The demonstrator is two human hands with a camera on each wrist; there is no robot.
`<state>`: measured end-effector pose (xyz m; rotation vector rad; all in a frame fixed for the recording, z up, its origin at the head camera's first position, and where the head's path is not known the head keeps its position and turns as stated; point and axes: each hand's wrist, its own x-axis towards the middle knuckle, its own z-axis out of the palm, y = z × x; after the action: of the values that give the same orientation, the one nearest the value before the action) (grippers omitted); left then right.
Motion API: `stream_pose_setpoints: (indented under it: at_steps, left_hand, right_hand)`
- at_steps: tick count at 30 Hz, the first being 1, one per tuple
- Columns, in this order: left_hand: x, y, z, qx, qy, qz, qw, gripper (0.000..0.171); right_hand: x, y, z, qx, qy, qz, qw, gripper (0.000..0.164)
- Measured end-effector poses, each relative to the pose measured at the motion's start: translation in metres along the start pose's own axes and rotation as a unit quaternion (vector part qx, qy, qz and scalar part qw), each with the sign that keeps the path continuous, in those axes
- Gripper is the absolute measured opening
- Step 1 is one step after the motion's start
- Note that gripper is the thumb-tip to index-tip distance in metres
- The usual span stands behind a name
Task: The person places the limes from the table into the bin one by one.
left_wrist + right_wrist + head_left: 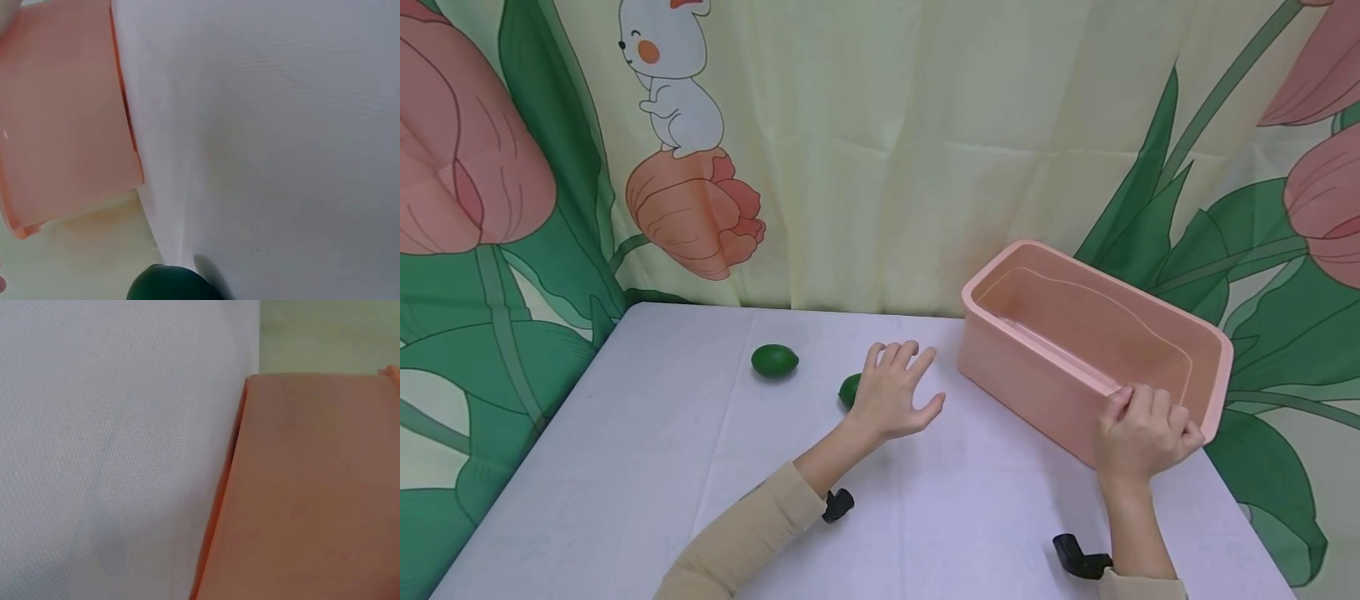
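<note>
A pink rectangular storage bin point(1030, 375) stands at an angle on the table's right side, its inside partly visible. My right hand point(1146, 433) grips the bin's near rim with curled fingers. Over the middle of the table my left hand point(891, 396) is spread, fingers apart, with nothing held. Just behind it lies a green lime-like fruit point(849, 390), partly hidden by the hand. A second green fruit point(775, 361) lies farther left. In the left wrist view a green fruit point(172, 284) shows at the bottom edge; the bin wall point(312, 487) fills the right wrist view's right side.
A white cloth point(625, 467) covers the table. Behind it hangs a curtain point(865, 167) printed with tulips and a white rabbit, close to the table's back edge. Black wrist mounts point(838, 505) stick out beside both sleeves.
</note>
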<state>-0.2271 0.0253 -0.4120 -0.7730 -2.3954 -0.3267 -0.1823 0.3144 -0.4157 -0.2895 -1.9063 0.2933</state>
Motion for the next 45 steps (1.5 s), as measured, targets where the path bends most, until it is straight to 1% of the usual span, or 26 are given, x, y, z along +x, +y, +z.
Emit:
stream_pose_setpoints:
  at_steps: [7, 11, 20, 25, 33, 38, 41, 45]
  left_hand:
    - [-0.005, -0.006, -0.001, -0.001, -0.007, 0.008, 0.9999, 0.051]
    - [-0.008, -0.008, -0.001, 0.004, -0.022, 0.011, 0.9997, 0.051]
    - [-0.016, -0.016, -0.001, -0.003, -0.051, -0.006, 0.9987, 0.053]
    - [-0.020, -0.021, -0.001, -0.011, -0.061, -0.016, 0.9979, 0.054]
    - [-0.026, -0.030, -0.004, -0.023, -0.090, -0.022, 0.9955, 0.054]
    - [-0.030, -0.037, -0.003, -0.023, -0.092, -0.022, 0.9952, 0.055]
    - [-0.031, -0.041, -0.003, -0.033, -0.091, -0.024, 0.9950, 0.055]
    - [-0.034, -0.048, -0.002, -0.048, -0.104, -0.027, 0.9930, 0.056]
  right_hand:
    - [0.000, 0.000, -0.001, -0.002, 0.000, 0.000, 1.000, 0.035]
    - [0.000, 0.000, -0.001, -0.003, -0.002, -0.001, 1.000, 0.035]
    - [-0.001, 0.001, -0.001, -0.004, -0.001, -0.001, 1.000, 0.036]
    - [-0.001, 0.001, -0.001, -0.004, -0.001, 0.000, 1.000, 0.037]
    - [0.000, 0.001, -0.002, -0.002, -0.005, 0.001, 1.000, 0.037]
    - [0.000, 0.000, -0.003, -0.003, -0.006, 0.000, 1.000, 0.033]
    - [0.000, 0.000, -0.003, -0.004, -0.006, -0.001, 1.000, 0.033]
    - [0.000, 0.000, -0.002, -0.006, -0.003, -0.001, 1.000, 0.033]
